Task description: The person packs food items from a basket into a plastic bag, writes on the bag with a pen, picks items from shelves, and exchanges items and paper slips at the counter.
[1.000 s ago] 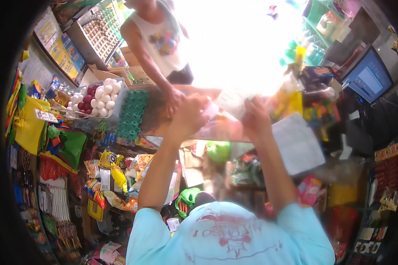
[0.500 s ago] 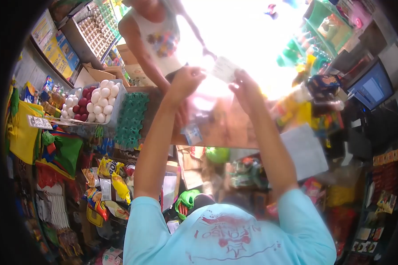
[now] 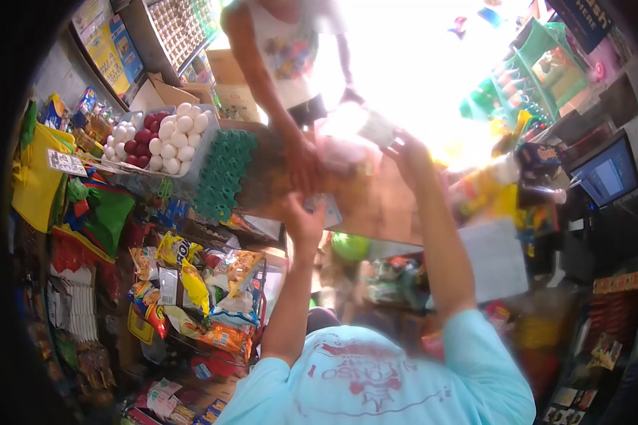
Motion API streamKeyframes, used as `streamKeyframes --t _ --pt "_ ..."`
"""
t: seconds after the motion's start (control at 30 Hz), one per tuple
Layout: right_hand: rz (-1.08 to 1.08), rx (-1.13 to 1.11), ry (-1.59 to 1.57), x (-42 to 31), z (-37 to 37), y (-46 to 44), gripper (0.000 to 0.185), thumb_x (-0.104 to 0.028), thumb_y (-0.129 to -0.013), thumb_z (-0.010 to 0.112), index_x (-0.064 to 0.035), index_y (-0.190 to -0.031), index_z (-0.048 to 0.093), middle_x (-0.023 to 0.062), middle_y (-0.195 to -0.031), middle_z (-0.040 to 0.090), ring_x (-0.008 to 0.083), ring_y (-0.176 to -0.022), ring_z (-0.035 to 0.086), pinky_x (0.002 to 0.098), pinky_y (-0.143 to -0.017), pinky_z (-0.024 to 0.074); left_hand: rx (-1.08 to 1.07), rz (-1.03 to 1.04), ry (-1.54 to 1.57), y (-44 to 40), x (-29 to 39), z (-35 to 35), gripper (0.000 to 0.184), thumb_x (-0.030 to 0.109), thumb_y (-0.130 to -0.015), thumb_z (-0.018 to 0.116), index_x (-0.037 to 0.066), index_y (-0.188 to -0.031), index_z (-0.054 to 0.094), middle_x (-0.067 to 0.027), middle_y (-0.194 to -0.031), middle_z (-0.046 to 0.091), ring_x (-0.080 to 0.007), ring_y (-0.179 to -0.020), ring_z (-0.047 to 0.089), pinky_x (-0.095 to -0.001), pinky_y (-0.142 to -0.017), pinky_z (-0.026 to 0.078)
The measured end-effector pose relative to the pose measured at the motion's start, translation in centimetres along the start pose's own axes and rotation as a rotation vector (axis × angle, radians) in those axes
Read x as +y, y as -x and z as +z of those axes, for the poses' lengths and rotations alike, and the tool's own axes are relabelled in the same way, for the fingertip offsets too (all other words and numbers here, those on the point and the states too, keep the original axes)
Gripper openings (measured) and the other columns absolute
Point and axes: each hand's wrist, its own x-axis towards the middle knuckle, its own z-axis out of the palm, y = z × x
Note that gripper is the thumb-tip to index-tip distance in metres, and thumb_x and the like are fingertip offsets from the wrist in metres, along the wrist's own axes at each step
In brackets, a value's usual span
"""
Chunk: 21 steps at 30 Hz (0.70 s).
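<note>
My right hand (image 3: 407, 159) is raised over the far part of the counter, fingers closed on the edge of a whitish paper slip (image 3: 377, 129). The slip is washed out by glare, and its print cannot be read. My left hand (image 3: 306, 221) is low at the counter's near edge, thumb and fingers apart. Right beside its fingers lies a flat bluish paper (image 3: 329, 210), which looks like a banknote. Another person's hand (image 3: 303, 166) rests on the counter just beyond my left hand. That person's other hand (image 3: 351, 95) is near the slip's far end.
A wooden counter (image 3: 390, 205) runs across the front. Left of it stand a bin of white and dark red eggs (image 3: 204, 134) and green egg trays (image 3: 223, 173). Snack packs (image 3: 191, 276) hang below. To the right are a white sheet (image 3: 495, 258) and a monitor (image 3: 606, 170).
My left hand has come down and back from near the slip to the bluish paper. The right hand still holds the slip. The whole view has shifted somewhat.
</note>
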Motion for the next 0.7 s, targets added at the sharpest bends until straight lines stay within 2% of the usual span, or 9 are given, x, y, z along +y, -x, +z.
streamKeyframes --t 0.03,0.13,0.23,0.33,0.4,0.5,0.53,0.63,0.7 --pt "0.005 -0.017 0.027 -0.1 -0.1 0.2 0.006 -0.013 -0.09 0.054 -0.0073 -0.091 0.055 0.0079 -0.101 0.059 0.0195 -0.096 0.058 0.0352 -0.084 0.0474 -0.06 -0.136 0.001 1.8 0.0 -0.2 0.05 0.022 -0.071 0.081 0.001 -0.107 0.053 -0.0174 -0.099 0.058 -0.0314 -0.091 0.058 -0.0428 -0.082 0.047" --pt "0.016 0.019 0.059 -0.9 1.3 2.6 0.005 -0.015 -0.09 0.054 -0.0094 -0.089 0.054 0.0051 -0.1 0.059 0.0181 -0.095 0.058 0.0375 -0.086 0.0454 0.012 -0.253 0.145 5.4 -2.1 1.7 0.05 0.023 -0.071 0.083 0.001 -0.099 0.049 -0.0111 -0.089 0.052 -0.0233 -0.076 0.055 -0.0363 -0.071 0.048" --pt "-0.027 -0.028 0.096 0.1 -0.8 4.2 0.005 -0.016 -0.09 0.055 -0.0112 -0.092 0.056 0.0017 -0.1 0.059 0.0144 -0.095 0.056 0.0358 -0.087 0.0435 0.061 -0.248 0.05 6.0 -5.2 4.3 0.047 0.016 -0.073 0.083 0.002 -0.098 0.046 -0.0091 -0.089 0.051 -0.019 -0.072 0.056 -0.0337 -0.065 0.051" --pt "0.007 0.126 0.241 0.4 -1.5 5.9 0.008 -0.017 -0.089 0.057 -0.0129 -0.095 0.058 -0.0006 -0.099 0.059 0.0107 -0.096 0.055 0.0321 -0.085 0.0425 0.009 -0.511 0.548 5.3 -7.9 6.0 0.037 -0.004 -0.076 0.073 0.004 -0.097 0.044 -0.0077 -0.09 0.053 -0.0174 -0.07 0.062 -0.0273 -0.056 0.057" --pt "0.012 0.129 0.274 0.5 -1.9 7.6 0.01 -0.018 -0.088 0.057 -0.0134 -0.097 0.058 -0.0011 -0.1 0.06 0.0097 -0.098 0.054 0.0313 -0.085 0.0418 0.024 -0.616 0.813 5.1 -6.9 5.4 0.033 -0.006 -0.077 0.068 0.006 -0.101 0.048 -0.0076 -0.093 0.059 -0.0168 -0.076 0.062 -0.0284 -0.061 0.055" --pt "0.0 0.069 0.257 -0.3 -0.6 10.8 0.01 -0.013 -0.09 0.057 -0.0096 -0.099 0.058 0.0017 -0.101 0.061 0.0103 -0.097 0.057 0.0301 -0.083 0.0453 -0.258 -0.903 1.254 5.6 -3.0 1.2 0.036 -0.005 -0.078 0.064 0.008 -0.11 0.054 -0.0051 -0.096 0.063 -0.0156 -0.084 0.061 -0.0292 -0.068 0.052" --pt "-0.002 0.002 0.237 -0.5 -0.4 12.0 0.01 -0.012 -0.09 0.056 -0.0081 -0.099 0.058 0.0032 -0.102 0.062 0.0107 -0.096 0.058 0.0295 -0.082 0.0465 -0.354 -0.852 1.248 6.3 -2.0 0.4 0.042 -0.003 -0.079 0.059 0.011 -0.119 0.055 -0.002 -0.099 0.064 -0.0136 -0.088 0.06 -0.0287 -0.072 0.05" --pt "0.045 -0.114 0.158 0.6 -0.6 15.6 0.01 -0.008 -0.092 0.056 -0.0034 -0.1 0.058 0.0065 -0.101 0.064 0.0113 -0.09 0.061 0.0273 -0.078 0.0495 -0.485 -0.689 1.401 9.0 2.7 -2.8 0.044 -0.002 -0.08 0.058 0.011 -0.123 0.056 -0.0008 -0.101 0.065 -0.0128 -0.089 0.061 -0.0278 -0.072 0.051" --pt "0.073 -0.143 0.258 1.1 -0.6 18.6 0.01 -0.007 -0.092 0.057 -0.0013 -0.1 0.058 0.007 -0.097 0.065 0.011 -0.085 0.063 0.0261 -0.076 0.0505 -0.562 -0.573 1.414 11.2 6.4 -5.9 0.053 -0.004 -0.084 0.049 0.011 -0.134 0.047 -0.0051 -0.118 0.062 -0.0158 -0.102 0.062 -0.0313 -0.081 0.053"
